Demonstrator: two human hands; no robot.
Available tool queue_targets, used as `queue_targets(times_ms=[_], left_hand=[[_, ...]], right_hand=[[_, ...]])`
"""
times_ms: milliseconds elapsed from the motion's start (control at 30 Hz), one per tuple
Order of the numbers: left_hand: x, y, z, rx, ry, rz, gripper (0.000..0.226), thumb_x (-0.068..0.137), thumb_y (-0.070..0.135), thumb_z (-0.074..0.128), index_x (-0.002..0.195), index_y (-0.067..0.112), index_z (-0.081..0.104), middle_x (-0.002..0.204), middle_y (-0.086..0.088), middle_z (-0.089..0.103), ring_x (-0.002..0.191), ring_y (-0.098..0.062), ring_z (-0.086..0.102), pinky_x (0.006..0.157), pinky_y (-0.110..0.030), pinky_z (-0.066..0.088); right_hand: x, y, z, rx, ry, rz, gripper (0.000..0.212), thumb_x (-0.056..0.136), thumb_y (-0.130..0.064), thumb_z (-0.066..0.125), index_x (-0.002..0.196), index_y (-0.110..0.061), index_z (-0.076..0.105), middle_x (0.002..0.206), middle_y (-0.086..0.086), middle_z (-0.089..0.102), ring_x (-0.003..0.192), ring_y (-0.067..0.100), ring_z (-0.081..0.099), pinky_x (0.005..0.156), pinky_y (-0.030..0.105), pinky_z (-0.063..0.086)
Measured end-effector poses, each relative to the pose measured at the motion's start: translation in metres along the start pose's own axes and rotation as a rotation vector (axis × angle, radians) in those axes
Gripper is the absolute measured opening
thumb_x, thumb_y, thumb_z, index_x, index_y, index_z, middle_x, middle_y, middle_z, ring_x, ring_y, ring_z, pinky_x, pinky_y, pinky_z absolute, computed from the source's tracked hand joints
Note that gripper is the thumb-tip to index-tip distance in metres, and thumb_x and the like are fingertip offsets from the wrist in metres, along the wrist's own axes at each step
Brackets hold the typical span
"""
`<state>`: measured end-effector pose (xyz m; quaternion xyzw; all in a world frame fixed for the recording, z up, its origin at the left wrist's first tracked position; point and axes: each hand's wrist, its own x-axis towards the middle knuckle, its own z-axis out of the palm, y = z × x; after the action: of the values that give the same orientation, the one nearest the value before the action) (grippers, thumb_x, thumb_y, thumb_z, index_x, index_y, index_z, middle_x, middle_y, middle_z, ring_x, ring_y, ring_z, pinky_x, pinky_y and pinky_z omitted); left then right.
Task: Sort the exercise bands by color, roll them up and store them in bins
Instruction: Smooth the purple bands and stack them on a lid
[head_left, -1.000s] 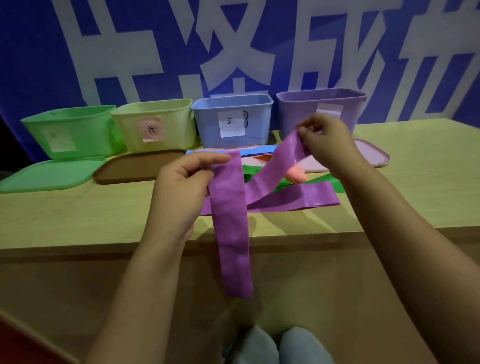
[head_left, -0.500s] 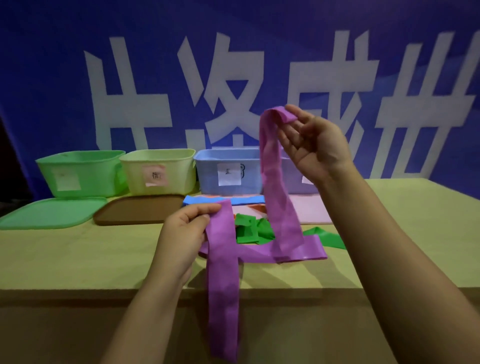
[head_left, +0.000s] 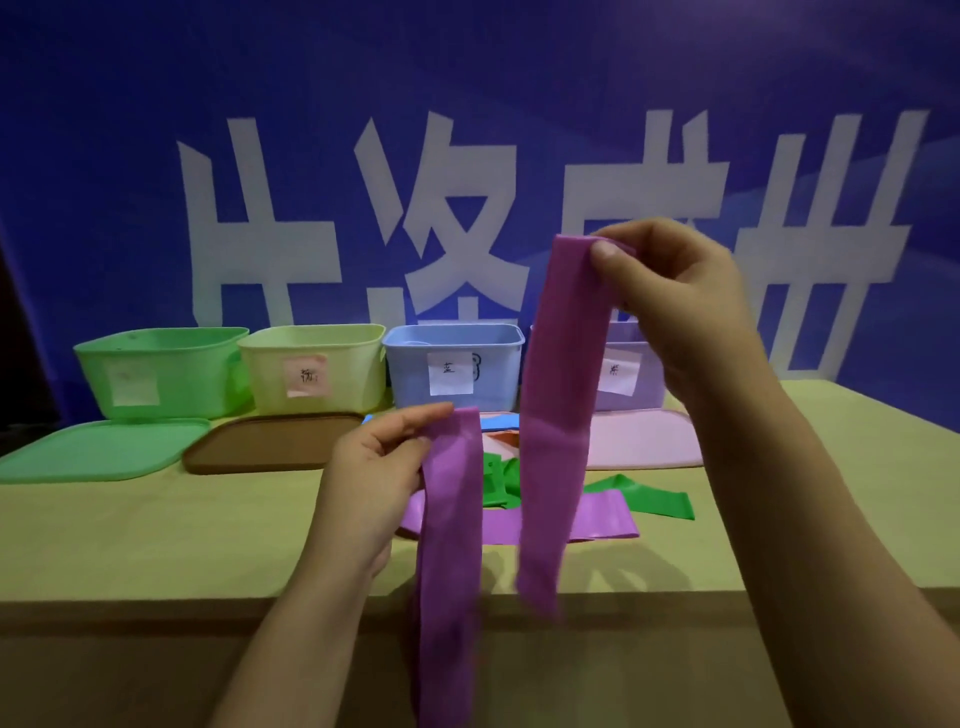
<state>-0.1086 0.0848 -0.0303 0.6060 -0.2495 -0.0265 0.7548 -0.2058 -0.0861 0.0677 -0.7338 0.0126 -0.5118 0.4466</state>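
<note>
Both grips, left hand (head_left: 371, 480) and right hand (head_left: 675, 291), on purple band (head_left: 558, 415).

Purple band (head_left: 558, 415) hanging unrolled; green band (head_left: 654, 499) flat on table.

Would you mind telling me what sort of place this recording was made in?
Probably a staged indoor workspace rather than a gym: a plain wooden table stands before a blue banner with large white characters, and four labelled coloured bins sit in a row with their lids laid out in front.
</note>
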Motion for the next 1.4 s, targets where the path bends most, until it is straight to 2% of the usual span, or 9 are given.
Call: queue_targets(times_ms=[200, 300, 433, 533, 600, 800, 933, 1100, 1400], left_hand=[[-0.013, 0.021, 0.004, -0.132, -0.02, 0.023, 0.047, 0.09, -0.007, 0.051, 0.121, 0.028, 0.054, 0.058, 0.004, 0.064, 0.051, -0.003, 0.058, 0.048, -0.016, 0.049], [-0.019, 0.03, 0.004, -0.123, -0.047, 0.039, 0.035, 0.091, -0.004, 0.05, 0.109, 0.025, 0.059, 0.074, 0.003, 0.074, 0.065, -0.007, 0.067, 0.06, -0.021, 0.057], [-0.027, 0.035, 0.005, -0.119, -0.087, 0.071, 0.024, 0.091, -0.002, 0.05, 0.098, 0.016, 0.065, 0.085, -0.004, 0.075, 0.073, -0.012, 0.07, 0.067, -0.026, 0.057], [-0.034, 0.033, 0.009, -0.115, -0.125, 0.098, 0.023, 0.09, -0.003, 0.051, 0.095, 0.014, 0.065, 0.082, -0.005, 0.075, 0.072, -0.014, 0.071, 0.06, -0.021, 0.056], [-0.038, 0.03, 0.011, -0.11, -0.158, 0.104, 0.024, 0.09, -0.005, 0.051, 0.095, 0.014, 0.065, 0.084, -0.005, 0.075, 0.075, -0.015, 0.071, 0.062, -0.021, 0.056], [-0.048, 0.018, 0.014, -0.071, -0.214, 0.132, 0.023, 0.089, 0.002, 0.054, 0.098, 0.018, 0.067, 0.085, -0.003, 0.075, 0.075, -0.015, 0.071, 0.061, -0.021, 0.053], [-0.049, 0.007, 0.015, -0.089, -0.199, 0.129, 0.023, 0.089, 0.004, 0.052, 0.099, 0.016, 0.068, 0.084, -0.003, 0.075, 0.071, -0.013, 0.069, 0.059, -0.02, 0.05], [-0.046, -0.003, 0.015, -0.102, -0.21, 0.129, 0.019, 0.084, 0.015, 0.06, 0.102, 0.015, 0.068, 0.089, -0.005, 0.075, 0.081, -0.017, 0.07, 0.066, -0.025, 0.052], [-0.043, -0.014, 0.01, -0.074, -0.198, 0.238, 0.023, 0.082, 0.016, 0.059, 0.101, 0.023, 0.07, 0.093, 0.002, 0.074, 0.09, -0.018, 0.07, 0.073, -0.026, 0.054]], right_hand=[[-0.018, -0.033, -0.007, 0.169, -0.167, 0.002, 0.012, 0.084, -0.019, 0.063, 0.095, -0.02, 0.064, 0.086, -0.004, 0.069, 0.083, 0.008, 0.068, 0.069, 0.019, 0.053], [-0.033, -0.039, -0.007, 0.246, -0.281, 0.052, 0.024, 0.071, -0.025, 0.064, 0.094, -0.019, 0.065, 0.083, -0.005, 0.07, 0.082, 0.01, 0.068, 0.069, 0.022, 0.054], [-0.065, -0.023, 0.003, 0.3, -0.385, 0.135, 0.019, 0.07, -0.022, 0.065, 0.088, -0.017, 0.067, 0.075, -0.003, 0.07, 0.074, 0.01, 0.067, 0.065, 0.022, 0.053], [-0.089, -0.006, 0.013, 0.351, -0.357, 0.183, 0.011, 0.071, -0.021, 0.067, 0.081, -0.019, 0.07, 0.075, -0.002, 0.07, 0.074, 0.01, 0.067, 0.062, 0.02, 0.051], [-0.099, 0.002, 0.017, 0.369, -0.333, 0.217, 0.008, 0.07, -0.022, 0.068, 0.077, -0.022, 0.07, 0.076, -0.001, 0.071, 0.074, 0.011, 0.067, 0.062, 0.02, 0.051], [-0.111, 0.018, 0.022, 0.246, -0.229, 0.197, 0.006, 0.08, -0.016, 0.069, 0.083, -0.021, 0.069, 0.082, 0.004, 0.07, 0.081, 0.02, 0.066, 0.07, 0.03, 0.057], [-0.12, 0.026, 0.027, 0.261, -0.144, 0.188, 0.006, 0.077, -0.02, 0.067, 0.082, -0.021, 0.068, 0.086, 0.006, 0.07, 0.083, 0.024, 0.066, 0.072, 0.035, 0.055], [-0.124, 0.03, 0.036, 0.319, -0.091, 0.187, 0.006, 0.078, -0.015, 0.065, 0.08, -0.02, 0.068, 0.082, 0.001, 0.071, 0.077, 0.012, 0.065, 0.067, 0.023, 0.052], [-0.128, 0.034, 0.044, 0.206, -0.044, 0.138, 0.008, 0.08, -0.017, 0.064, 0.082, -0.024, 0.066, 0.081, -0.005, 0.069, 0.078, 0.01, 0.064, 0.067, 0.018, 0.05]])
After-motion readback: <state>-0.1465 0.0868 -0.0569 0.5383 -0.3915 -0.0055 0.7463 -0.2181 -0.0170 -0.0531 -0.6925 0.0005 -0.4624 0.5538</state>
